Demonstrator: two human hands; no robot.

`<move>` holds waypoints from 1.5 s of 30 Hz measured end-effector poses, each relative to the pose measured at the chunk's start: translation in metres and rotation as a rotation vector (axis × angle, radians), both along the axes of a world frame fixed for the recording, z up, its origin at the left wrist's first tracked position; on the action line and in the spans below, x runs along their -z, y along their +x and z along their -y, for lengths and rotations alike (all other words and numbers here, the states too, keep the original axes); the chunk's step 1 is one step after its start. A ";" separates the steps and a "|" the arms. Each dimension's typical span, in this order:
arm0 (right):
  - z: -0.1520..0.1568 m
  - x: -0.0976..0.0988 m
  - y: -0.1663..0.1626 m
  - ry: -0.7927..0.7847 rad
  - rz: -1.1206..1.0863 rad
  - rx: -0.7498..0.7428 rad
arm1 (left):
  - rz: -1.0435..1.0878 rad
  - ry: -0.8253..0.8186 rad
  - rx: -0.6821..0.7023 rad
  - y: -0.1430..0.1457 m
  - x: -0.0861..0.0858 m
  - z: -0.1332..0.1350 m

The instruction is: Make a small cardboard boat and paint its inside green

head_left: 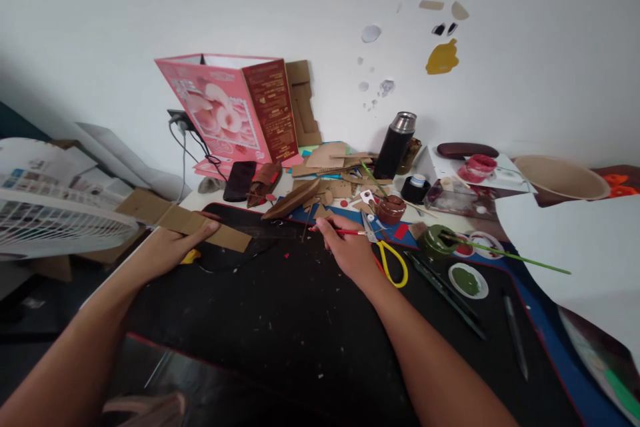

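Observation:
My left hand (pixel 181 245) is closed on a long folded strip of brown cardboard (pixel 231 238), thumb on top, held over the left edge of the black mat (pixel 280 320). My right hand (pixel 345 240), above the mat's middle, pinches a thin red pencil (pixel 350 232) whose tip points left. Just right of that hand lie scissors (pixel 395 265) with yellow and red handles. A clear ruler (pixel 273 233) rests on the mat between the hands. Near my left fingers is a small yellow object (pixel 191 256), partly hidden by the hand.
Cardboard scraps (pixel 330 157) pile up at the back beside a pink box (pixel 225 107). A phone (pixel 241 181), a black flask (pixel 395 147) and paint jars (pixel 391 209) stand along the rear. Dark pens (pixel 445 293) and a green paint lid (pixel 469 281) lie right; a fan (pixel 65 220) stands left.

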State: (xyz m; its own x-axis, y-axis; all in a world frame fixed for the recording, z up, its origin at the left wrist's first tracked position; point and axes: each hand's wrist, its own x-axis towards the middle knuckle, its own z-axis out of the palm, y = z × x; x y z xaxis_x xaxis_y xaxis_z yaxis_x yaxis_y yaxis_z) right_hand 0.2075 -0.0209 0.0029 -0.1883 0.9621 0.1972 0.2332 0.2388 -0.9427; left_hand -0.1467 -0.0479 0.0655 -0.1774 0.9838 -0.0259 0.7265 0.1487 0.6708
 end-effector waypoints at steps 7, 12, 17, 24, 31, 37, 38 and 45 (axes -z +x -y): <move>0.002 0.001 -0.002 0.021 0.048 -0.025 | 0.058 0.067 -0.123 0.020 -0.009 0.013; 0.002 0.002 -0.002 -0.013 0.018 -0.030 | 0.405 -0.007 -0.072 0.067 0.010 0.016; 0.000 0.003 -0.002 -0.096 -0.125 -0.035 | 0.794 -0.061 -0.097 0.121 0.040 0.011; -0.002 -0.001 0.000 -0.081 -0.118 -0.025 | 1.057 -0.054 -0.143 0.151 0.048 0.011; -0.001 -0.001 -0.003 -0.173 -0.220 -0.020 | 1.031 0.074 -0.135 0.145 0.047 0.012; -0.003 0.002 -0.004 -0.235 -0.289 -0.037 | 0.925 0.151 -0.069 0.158 0.049 0.016; -0.003 0.002 -0.004 -0.243 -0.293 -0.040 | 0.924 0.131 -0.047 0.160 0.050 0.018; -0.008 -0.006 0.005 -0.299 -0.301 -0.092 | 0.934 0.014 0.015 0.126 0.045 0.013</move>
State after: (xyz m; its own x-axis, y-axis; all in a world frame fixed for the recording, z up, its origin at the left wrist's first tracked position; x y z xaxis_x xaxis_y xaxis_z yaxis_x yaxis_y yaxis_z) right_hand 0.2126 -0.0130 0.0093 -0.2523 0.9672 -0.0284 -0.0721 -0.0481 -0.9962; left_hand -0.0210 -0.0604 0.0208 -0.0774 0.9871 -0.1398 -0.1064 0.1313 0.9856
